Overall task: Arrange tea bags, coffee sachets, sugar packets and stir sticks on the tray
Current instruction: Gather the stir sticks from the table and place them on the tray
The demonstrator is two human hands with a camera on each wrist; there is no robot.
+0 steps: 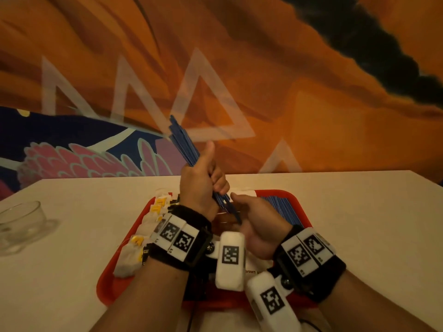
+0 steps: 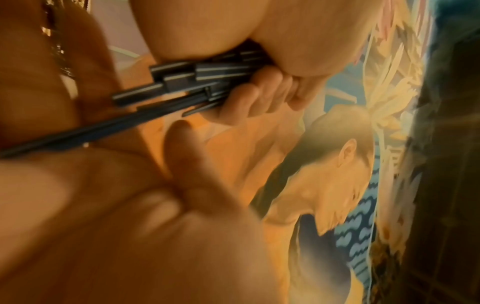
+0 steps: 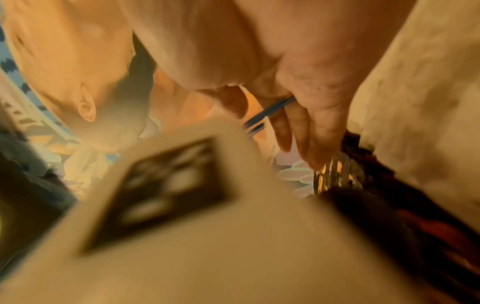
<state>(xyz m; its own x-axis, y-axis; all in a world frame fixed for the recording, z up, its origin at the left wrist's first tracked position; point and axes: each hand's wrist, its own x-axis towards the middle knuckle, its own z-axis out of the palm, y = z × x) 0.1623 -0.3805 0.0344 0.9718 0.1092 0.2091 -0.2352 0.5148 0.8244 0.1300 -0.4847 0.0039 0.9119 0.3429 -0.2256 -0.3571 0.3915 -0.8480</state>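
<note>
Head view:
L hand: left hand (image 1: 200,185) was fisted round a bundle of blue stir sticks (image 1: 184,142), thumb up along it; probably gripped mid-length so the bundle stayed together while singles were drawn off.
Bundle axis: long axis steeply tilted, top ends up and far-left toward the painted wall, bottom ends down and near-right over the red tray (image 1: 107,279).
R hand: right hand (image 1: 254,221) sat just below, fingers curled at the bundle's lower ends; looked like a pinch on one stick.
Laid sticks: more blue sticks (image 1: 282,209) lay flat on the tray's far-right part, running near-to-far, prob. the row being built.
Tea bags: tea bags (image 1: 143,233) w/ yellow tags lined the tray's left edge.
Table: pale table (image 1: 359,224) under the tray; a glass bowl (image 1: 21,224) at far left, well apart.

L wrist view:
Grip: fingers (image 2: 259,96) wrapped the stick ends; one stick (image 2: 78,131) stuck out past the rest toward the other hand, apparently being pulled free.

R wrist view:
Grip: blurry; blue stick (image 3: 270,111) passed behind the fingers (image 3: 306,123), thumb hidden, so pinch only probable.
</note>
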